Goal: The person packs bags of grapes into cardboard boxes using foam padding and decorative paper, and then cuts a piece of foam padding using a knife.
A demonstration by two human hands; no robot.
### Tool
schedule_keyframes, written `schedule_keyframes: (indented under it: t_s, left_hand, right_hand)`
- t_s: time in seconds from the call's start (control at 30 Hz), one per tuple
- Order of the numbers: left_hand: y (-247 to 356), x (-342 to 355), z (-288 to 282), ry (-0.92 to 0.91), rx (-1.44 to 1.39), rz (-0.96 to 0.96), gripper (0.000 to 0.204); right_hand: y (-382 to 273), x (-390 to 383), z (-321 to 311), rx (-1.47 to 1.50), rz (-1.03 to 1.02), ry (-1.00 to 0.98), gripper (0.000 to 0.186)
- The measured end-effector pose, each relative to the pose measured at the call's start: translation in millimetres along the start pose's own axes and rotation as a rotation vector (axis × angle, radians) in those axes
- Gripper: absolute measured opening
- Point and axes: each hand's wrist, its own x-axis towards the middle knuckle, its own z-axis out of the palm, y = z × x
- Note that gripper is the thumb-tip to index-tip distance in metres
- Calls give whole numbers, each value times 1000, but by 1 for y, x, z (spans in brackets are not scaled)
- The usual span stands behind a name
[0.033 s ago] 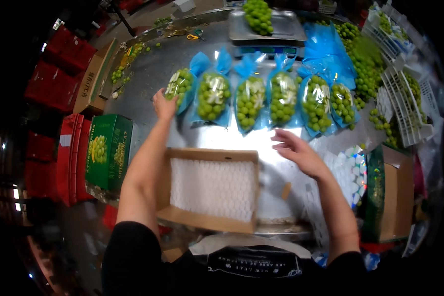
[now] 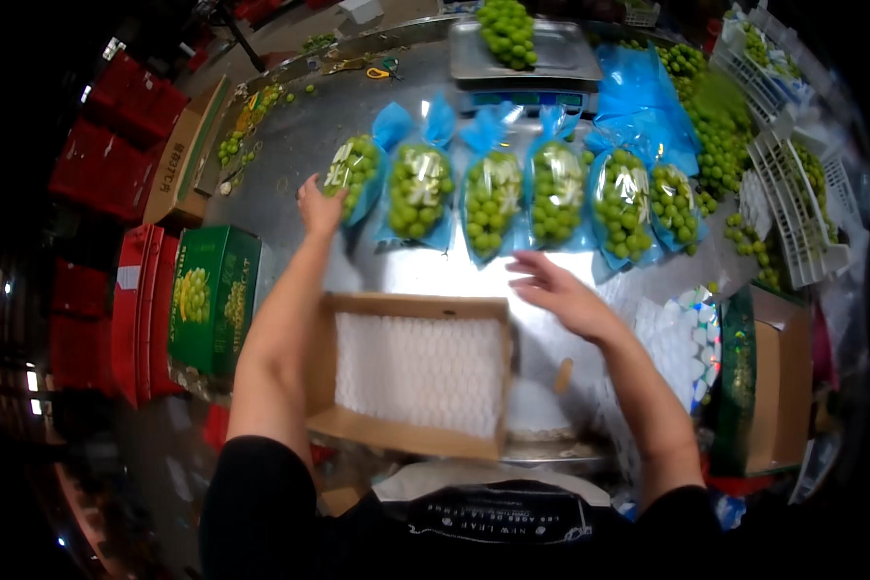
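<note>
My left hand (image 2: 321,203) grips the lower end of the leftmost blue-and-clear bag of green grapes (image 2: 358,162), its fingers curled at the bag. More such bags (image 2: 419,193) lie in a row to the right, each with green grapes inside. My right hand (image 2: 551,290) hangs open below the middle bags (image 2: 490,203), fingers apart and holding nothing. Between my forearms, near the front edge of the metal table (image 2: 290,126), sits an open cardboard box (image 2: 416,372) lined with white padding.
A scale (image 2: 561,68) carries loose grapes at the back, beside blue bags (image 2: 638,97). Grapes (image 2: 720,145) and white crates (image 2: 788,203) fill the right, above an open carton (image 2: 773,387). A green carton (image 2: 213,300), red crates (image 2: 135,309) and scissors (image 2: 382,72) are on the left.
My right hand has moved left and slightly up. The cardboard box sits a touch lower and further right in the view. My left hand stays at the leftmost bag.
</note>
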Motion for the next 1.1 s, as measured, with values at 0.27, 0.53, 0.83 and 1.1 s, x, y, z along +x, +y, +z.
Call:
schedule_keyframes:
  t_s: [0.27, 0.53, 0.83, 1.1]
  left_hand:
    - [-46, 56, 32, -270, -65, 52, 93]
    - [-31, 49, 36, -584, -363, -5, 74]
    - [-27, 43, 30, -555, -413, -5, 70]
    - [-27, 39, 26, -511, -374, 3, 75]
  right_hand:
    - [20, 157, 84, -177, -123, 194, 87]
    - [61, 252, 93, -487, -14, 696, 95]
    - [56, 239, 99, -560, -70, 649, 92]
    - [75, 246, 101, -623, -158, 727, 93]
